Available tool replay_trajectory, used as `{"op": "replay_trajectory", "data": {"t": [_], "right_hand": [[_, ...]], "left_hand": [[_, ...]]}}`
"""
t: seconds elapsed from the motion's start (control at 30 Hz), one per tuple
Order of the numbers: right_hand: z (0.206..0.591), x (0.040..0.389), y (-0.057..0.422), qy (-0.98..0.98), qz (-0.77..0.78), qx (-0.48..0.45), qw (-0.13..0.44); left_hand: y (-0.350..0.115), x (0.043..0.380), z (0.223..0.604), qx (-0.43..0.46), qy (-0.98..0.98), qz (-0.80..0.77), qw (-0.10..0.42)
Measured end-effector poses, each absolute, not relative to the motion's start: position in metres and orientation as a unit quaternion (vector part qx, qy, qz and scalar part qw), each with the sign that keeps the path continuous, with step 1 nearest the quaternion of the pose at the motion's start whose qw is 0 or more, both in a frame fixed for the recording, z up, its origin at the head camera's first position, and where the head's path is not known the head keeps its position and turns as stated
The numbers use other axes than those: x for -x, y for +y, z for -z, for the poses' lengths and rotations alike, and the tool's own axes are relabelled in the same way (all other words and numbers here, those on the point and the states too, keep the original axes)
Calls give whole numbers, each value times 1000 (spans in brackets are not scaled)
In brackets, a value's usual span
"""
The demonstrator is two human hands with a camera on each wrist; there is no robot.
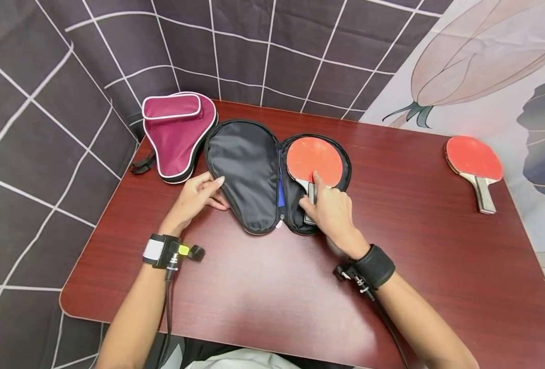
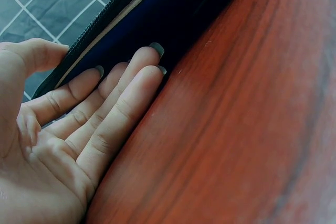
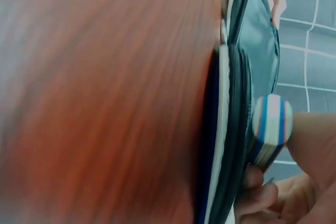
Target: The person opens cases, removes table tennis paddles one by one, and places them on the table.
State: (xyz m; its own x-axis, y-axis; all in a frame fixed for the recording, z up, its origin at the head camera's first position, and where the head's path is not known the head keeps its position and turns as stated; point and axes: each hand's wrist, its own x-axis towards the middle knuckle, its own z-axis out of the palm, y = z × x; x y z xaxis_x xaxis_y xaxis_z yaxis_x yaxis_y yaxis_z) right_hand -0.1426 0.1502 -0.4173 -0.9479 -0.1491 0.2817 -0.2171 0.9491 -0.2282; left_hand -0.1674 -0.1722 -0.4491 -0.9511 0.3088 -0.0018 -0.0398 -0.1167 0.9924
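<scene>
A black zip case (image 1: pixel 245 169) lies spread open on the table, its two halves side by side. Inside its right half is a table tennis paddle (image 1: pixel 310 154) with an orange-red face and its handle toward me. My right hand (image 1: pixel 333 212) grips that handle, index finger reaching onto the face. In the right wrist view the striped handle end (image 3: pixel 272 121) juts out over the case edge. My left hand (image 1: pixel 197 197) pinches the outer edge of the left half. The left wrist view shows the thumb on the rim (image 2: pixel 79 56) and the fingers underneath.
A magenta paddle case (image 1: pixel 177 133) with white piping lies at the back left, close to the black case. Farther right is a second red paddle (image 1: pixel 473 159). The reddish-brown table (image 1: pixel 254 287) meets a dark grid-patterned cloth (image 1: pixel 254 56) behind.
</scene>
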Motion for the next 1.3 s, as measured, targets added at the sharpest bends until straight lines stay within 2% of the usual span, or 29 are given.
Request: {"op": "replay_trajectory", "data": {"t": [0.37,0.6,1.07,1.3], "right_hand": [[409,140,170,-957,-179,-125,191],[403,146,210,-953,-168,-126,217],[390,172,322,-978,-142,-64,136],[398,174,356,-986,-122,-43,104]], "left_hand": [[-178,166,449,-99,654,-742,112],[-176,166,452,-102,651,-744,114],[-172,166,447,-96,654,-741,118],[-172,167,447,-96,655,-740,118]]}}
